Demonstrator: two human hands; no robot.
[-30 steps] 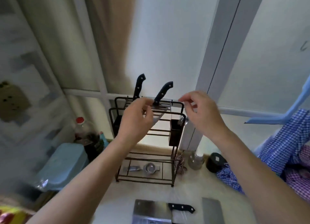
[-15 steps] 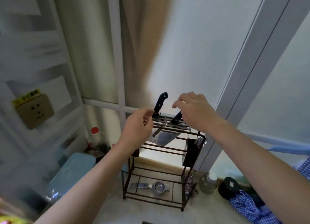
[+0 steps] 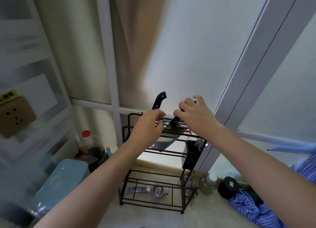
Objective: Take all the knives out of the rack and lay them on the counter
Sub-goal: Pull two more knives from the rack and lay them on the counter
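Head view: the right hand (image 3: 194,116) is curled around the black handle of a knife (image 3: 174,122) in the rack (image 3: 126,142); the left hand (image 3: 147,127), fingers pinched, steadies the top rail beside a second knife (image 3: 159,101). Stiff, sharp steel: hold handles only. Lifting straight up looks clear, the counter (image 3: 153,215) below open.

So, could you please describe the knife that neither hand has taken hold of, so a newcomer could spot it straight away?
Find the dark wire rack standing on the counter against the frosted window. Two black-handled knives sit in its top slots. The free knife is the farther left one, its riveted handle sticking up bare above the left hand, while the other knife has its handle under the right hand.
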